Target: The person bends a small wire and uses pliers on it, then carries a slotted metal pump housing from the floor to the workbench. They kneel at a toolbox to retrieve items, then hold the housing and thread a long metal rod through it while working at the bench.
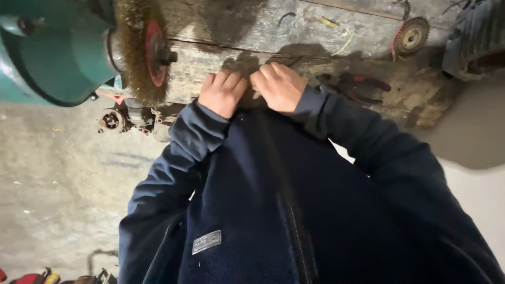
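Observation:
I look down my own front at a dark navy fleece jacket (247, 200) with a centre zip and a small grey patch. My left hand (223, 93) and my right hand (279, 87) are both curled into fists, side by side and almost touching, at the jacket's top edge by the zip. Each seems to pinch the fabric there. What lies inside the fingers is hidden. Both hands hover in front of a worn wooden workbench (315, 31).
A teal bench motor with a wire brush wheel (141, 52) juts out at upper left, close to my left hand. Red-and-black pliers (360, 87) and a small round disc (412, 37) lie on the bench. Metal parts (113, 121) sit on the concrete floor.

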